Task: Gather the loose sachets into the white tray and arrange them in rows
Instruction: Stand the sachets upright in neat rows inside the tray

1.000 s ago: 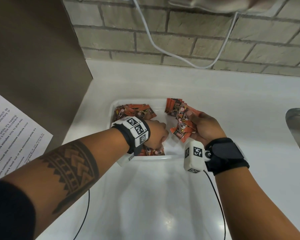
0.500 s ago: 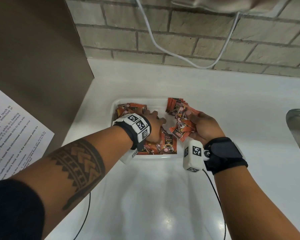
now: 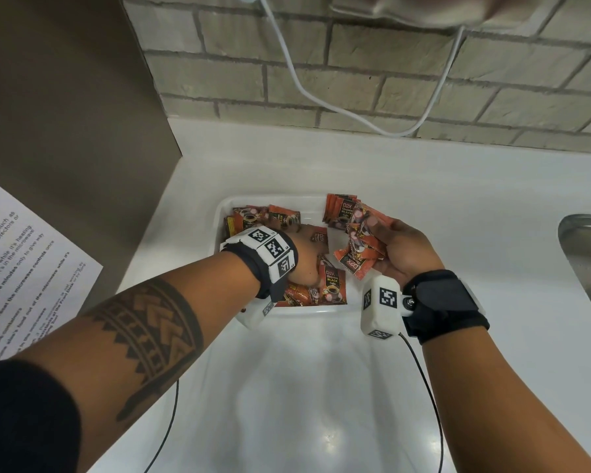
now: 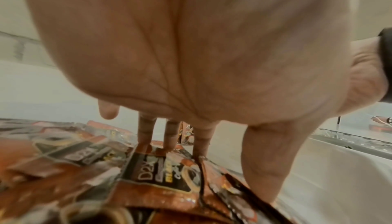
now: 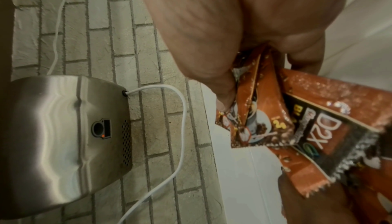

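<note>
The left hand moved from the near edge of the white tray to its middle, uncovering a sachet.

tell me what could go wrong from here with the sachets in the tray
The right hand grips a fanned bunch of sachets at the white tray's right edge; some may slip onto the counter. The left hand presses its straight fingers on a sachet in the tray, and sliding it could disturb the overlapping sachets beside it, spoiling any rows.
</note>
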A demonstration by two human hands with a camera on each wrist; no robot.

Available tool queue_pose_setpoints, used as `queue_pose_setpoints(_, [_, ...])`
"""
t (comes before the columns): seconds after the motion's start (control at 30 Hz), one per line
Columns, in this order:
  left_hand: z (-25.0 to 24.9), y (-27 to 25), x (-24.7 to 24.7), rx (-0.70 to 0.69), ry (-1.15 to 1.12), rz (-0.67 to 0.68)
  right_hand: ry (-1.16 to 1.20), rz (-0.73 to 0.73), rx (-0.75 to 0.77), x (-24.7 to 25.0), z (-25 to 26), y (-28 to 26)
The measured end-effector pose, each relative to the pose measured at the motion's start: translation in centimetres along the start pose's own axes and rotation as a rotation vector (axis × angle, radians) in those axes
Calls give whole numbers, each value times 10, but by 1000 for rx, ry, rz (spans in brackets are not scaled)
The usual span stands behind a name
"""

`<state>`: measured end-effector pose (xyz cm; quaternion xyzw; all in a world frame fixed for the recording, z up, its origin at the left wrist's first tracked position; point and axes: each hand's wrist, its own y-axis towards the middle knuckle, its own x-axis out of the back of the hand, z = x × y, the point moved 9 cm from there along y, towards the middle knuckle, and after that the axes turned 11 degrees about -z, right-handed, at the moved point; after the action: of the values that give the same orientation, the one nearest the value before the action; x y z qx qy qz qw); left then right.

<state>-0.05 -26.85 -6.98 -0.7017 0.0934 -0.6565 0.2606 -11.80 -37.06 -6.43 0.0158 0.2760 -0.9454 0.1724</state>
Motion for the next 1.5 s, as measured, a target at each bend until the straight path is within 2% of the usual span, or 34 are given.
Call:
queue_pose_setpoints(0.2, [3,5,-2,35,6,-8,3,-14,-13,2,-2,2])
queue_pose_setpoints(0.3, [7,3,-3,76,10,30,-13,-7,0,1,0,1])
queue_pose_setpoints(0.53, [12,7,-1,75,-31,-37,-18,-14,0,3,2,1])
queue_pose_setpoints(0.77, [24,10,3,167,-7,-114,-29,-16,2,2,4,1])
queue_pose_setpoints(0.9, [27,4,5,171,-27,-52,-33,-16,9,2,5,1])
queue_pose_setpoints(1.0, [32,3,10,173,-44,-87,-31,-14,27,0,9,-1])
queue_pose_setpoints(1.1, [42,2,40,210,-238,-267,-56,-4,62,-5,13,-2])
queue_pose_setpoints(1.17, [47,-7,60,242,-588,-366,-65,13,88,-11,17,-3])
queue_pose_setpoints(1.2, [44,-11,63,235,-826,-350,-64,22,101,-14,21,-4])
queue_pose_setpoints(1.23, [34,-17,62,204,-1070,-279,-58,29,116,-18,24,-6])
queue_pose_setpoints(1.27, [21,-24,59,154,-1253,-181,-52,34,133,-22,28,-7])
queue_pose_setpoints(1.3, [9,-29,55,95,-1340,-88,-50,34,148,-25,31,-7])
queue_pose_setpoints(1.33, [0,-34,51,41,-1377,-24,-57,37,163,-29,33,-9])
queue_pose_setpoints(1.4, [-7,-33,43,-19,-1396,24,-102,47,188,-37,34,-10])
queue_pose_setpoints(1.5, [3,-26,28,66,-1378,-2,-160,41,191,-44,28,-12])
